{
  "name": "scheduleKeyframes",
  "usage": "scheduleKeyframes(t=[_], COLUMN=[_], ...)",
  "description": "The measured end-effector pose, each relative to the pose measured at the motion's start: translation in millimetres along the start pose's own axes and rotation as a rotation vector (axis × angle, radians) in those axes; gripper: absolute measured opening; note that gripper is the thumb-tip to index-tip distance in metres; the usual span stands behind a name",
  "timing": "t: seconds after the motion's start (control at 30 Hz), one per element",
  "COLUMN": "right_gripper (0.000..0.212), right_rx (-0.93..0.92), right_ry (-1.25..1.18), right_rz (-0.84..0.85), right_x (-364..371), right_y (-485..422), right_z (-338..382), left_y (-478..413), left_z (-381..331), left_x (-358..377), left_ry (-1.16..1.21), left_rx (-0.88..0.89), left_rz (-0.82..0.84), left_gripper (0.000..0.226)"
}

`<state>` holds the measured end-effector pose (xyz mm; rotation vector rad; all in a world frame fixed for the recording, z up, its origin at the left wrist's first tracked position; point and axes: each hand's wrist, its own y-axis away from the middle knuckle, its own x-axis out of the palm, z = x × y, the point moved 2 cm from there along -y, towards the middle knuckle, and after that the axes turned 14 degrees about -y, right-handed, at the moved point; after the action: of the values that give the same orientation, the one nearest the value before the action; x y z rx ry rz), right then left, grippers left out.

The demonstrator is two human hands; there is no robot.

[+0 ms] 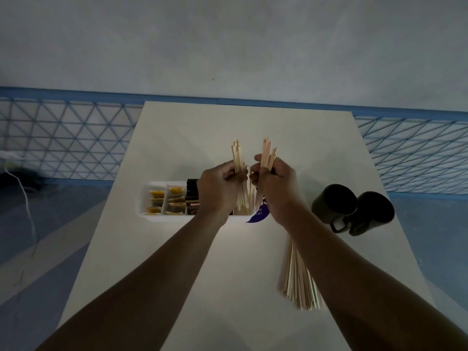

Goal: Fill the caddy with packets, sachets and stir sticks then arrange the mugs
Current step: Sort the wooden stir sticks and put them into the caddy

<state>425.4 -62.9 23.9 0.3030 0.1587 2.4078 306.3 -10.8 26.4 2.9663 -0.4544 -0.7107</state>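
Note:
A white caddy (162, 218) stands on the white table (177, 249), with yellow-tagged tea bags (166, 201) in its left compartments and dark sachets (192, 198) in the middle. My left hand (219, 188) grips a bunch of wooden stir sticks (236, 158) upright over the caddy's right end. Beside it, my right hand (274, 183) grips a second bunch of sticks (268, 153). More stir sticks (298, 282) lie fanned on the table under my right forearm. Two dark mugs (352, 209) lie on their sides to the right.
A purple packet (257, 216) shows just right of the caddy, partly hidden by my right hand. Blue wire mesh (65, 140) runs along the wall behind the table on both sides. A white cable (25, 198) hangs at the left.

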Motion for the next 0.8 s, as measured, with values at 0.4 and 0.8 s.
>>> scheduleKeyframes(t=[0.4,0.8], right_gripper=[0.038,0.026], right_rx=[0.087,-0.044], right_ry=[0.049,0.549], right_rz=[0.019,0.105], right_x=[7,4], right_y=[-3,-2], right_z=[-27,-23], left_y=[7,4], left_z=[13,9], left_x=[10,11], left_ry=[-0.261,-0.26], left_rx=[0.093,0.027], left_rz=[-0.096,-0.107], left_gripper=[0.021,0.025])
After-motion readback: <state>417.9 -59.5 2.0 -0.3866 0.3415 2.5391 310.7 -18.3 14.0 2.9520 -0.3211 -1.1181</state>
